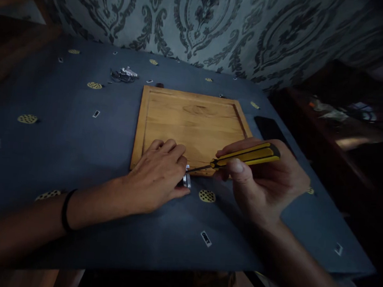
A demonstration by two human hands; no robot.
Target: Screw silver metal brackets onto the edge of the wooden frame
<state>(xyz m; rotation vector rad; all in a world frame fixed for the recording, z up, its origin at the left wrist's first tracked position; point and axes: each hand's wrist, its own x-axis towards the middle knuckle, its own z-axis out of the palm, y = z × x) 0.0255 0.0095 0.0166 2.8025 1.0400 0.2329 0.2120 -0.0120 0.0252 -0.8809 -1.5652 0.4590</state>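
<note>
A wooden cabinet door (193, 121) with a raised frame lies flat on the blue cloth. My left hand (159, 172) is closed over its near edge, fingers on the wood and thumb below, gripping a small metal hinge (186, 180) that is mostly hidden by the fingers. My right hand (264, 183) is wrapped round the yellow and black handle of a screwdriver (246, 158). The shaft points left and slightly down, its tip at the hinge. Whether the tip sits in a screw is too small to tell.
Small metal pieces and dark bits (124, 74) lie at the back left of the cloth-covered table (59, 152). A black flat object, perhaps a phone (273, 131), rests right of the door. Patterned wall covering (206, 26) rises behind. Dark furniture (330, 127) with clutter stands at the right.
</note>
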